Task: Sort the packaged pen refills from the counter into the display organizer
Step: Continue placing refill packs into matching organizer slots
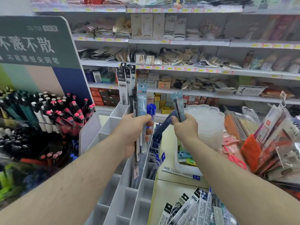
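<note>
My left hand (135, 133) grips a bundle of long light-blue refill packs (141, 101), held upright over the white display organizer (116, 189). My right hand (185, 127) holds a few more refill packs (178, 105), light blue and dark blue, tilted, just right of the organizer. Black and blue refill packs (125, 82) stand in the organizer's far slots, and dark blue ones (155, 143) fill its right-hand column. A heap of black-and-white packaged refills (191, 208) lies on the pale yellow counter (168, 189) at the bottom, partly behind my right forearm.
A pen display (48, 114) with pink- and white-capped pens stands at the left under a green sign. A stack of clear scalloped trays (209, 122) sits behind my right hand. Mixed packaged goods (272, 143) pile up on the right. Store shelves fill the background.
</note>
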The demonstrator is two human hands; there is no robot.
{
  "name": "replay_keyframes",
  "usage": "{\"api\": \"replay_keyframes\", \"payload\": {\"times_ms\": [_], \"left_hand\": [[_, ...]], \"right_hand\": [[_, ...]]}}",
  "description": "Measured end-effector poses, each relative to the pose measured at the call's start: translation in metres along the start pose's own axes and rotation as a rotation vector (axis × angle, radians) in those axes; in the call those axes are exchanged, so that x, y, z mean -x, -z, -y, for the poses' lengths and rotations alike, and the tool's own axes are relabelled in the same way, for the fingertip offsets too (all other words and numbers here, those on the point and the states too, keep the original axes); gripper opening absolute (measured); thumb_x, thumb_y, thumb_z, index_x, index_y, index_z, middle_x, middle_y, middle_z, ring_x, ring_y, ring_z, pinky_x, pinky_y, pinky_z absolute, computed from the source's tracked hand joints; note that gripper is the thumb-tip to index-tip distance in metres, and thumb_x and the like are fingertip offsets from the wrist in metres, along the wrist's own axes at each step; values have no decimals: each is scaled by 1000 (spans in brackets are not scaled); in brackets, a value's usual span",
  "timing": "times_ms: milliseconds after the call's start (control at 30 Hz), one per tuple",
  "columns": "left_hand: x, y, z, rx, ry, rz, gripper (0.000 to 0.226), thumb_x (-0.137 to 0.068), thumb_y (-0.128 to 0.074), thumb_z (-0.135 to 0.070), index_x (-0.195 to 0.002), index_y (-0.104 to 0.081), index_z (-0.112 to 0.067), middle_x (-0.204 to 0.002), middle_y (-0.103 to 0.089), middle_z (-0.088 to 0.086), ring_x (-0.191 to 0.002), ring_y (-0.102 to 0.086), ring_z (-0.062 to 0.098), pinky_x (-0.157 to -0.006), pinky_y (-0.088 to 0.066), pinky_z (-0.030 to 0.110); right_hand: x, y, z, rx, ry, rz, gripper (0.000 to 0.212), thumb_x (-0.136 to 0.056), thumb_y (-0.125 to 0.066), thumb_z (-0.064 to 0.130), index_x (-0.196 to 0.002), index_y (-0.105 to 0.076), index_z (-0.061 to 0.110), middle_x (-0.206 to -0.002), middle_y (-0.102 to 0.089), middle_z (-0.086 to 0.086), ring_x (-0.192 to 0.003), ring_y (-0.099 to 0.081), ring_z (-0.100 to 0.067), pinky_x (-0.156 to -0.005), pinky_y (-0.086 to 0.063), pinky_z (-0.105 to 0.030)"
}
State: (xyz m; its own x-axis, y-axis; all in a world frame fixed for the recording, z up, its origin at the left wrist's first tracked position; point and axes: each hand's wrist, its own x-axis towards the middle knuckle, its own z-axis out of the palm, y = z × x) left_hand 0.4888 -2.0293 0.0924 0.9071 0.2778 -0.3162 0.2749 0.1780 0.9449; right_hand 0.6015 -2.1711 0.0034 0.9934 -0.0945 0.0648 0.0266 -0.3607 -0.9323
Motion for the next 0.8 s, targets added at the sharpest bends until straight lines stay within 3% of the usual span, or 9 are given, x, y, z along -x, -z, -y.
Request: {"api": "replay_keyframes", "payload": {"times_ms": [267,367,467,567,700,800], "left_hand": [[-5,2,-2,123,65,-23,19,-91,-45,1,-102,-58,-8,-78,-59,8,-54,-52,14,-43,-45,23],[-6,1,-1,88,85,-16,18,-90,-43,0,-97,-57,-10,-79,-57,7,-53,-50,13,-46,-45,24],[-4,0,-1,67,96,-4,17,-88,-41,0,-89,-57,-7,-76,-55,8,-53,-49,14,-49,-45,26],[-4,0,0,47,88,3,19,-88,-40,2,-84,-58,-5,-78,-56,11,-54,-51,16,-52,-45,29],[-5,1,4,34,56,41,23,-89,-41,5,-103,-59,1,-86,-63,13,-60,-58,19,-52,-51,31],[-6,1,5,11,44,74,31,-92,-42,8,-118,-57,2,-89,-69,12,-63,-66,20,-55,-56,32]], "right_hand": [[-22,6,14,-146,52,-138,25,-91,-64,16,-68,-54,18,-65,-50,1,-58,-42,-14,-54,-36,-28],[-27,4,5,8,82,-40,20,-91,-64,17,-73,-57,19,-69,-54,1,-63,-47,-17,-57,-36,-28],[-28,-10,-7,143,51,114,4,-91,-66,20,-89,-63,19,-89,-65,-5,-82,-58,-25,-68,-48,-34],[-29,-26,-16,318,16,238,15,-90,-68,22,-103,-69,15,-97,-68,-10,-90,-63,-30,-73,-52,-36],[-29,-47,-27,518,-76,372,12,-85,-68,21,-91,-68,10,-90,-70,-15,-77,-64,-30,-64,-51,-34],[-28,-56,-39,496,-211,384,16,-87,-58,12,-93,-67,0,-82,-70,-17,-61,-57,-27,-53,-47,-34]]}}
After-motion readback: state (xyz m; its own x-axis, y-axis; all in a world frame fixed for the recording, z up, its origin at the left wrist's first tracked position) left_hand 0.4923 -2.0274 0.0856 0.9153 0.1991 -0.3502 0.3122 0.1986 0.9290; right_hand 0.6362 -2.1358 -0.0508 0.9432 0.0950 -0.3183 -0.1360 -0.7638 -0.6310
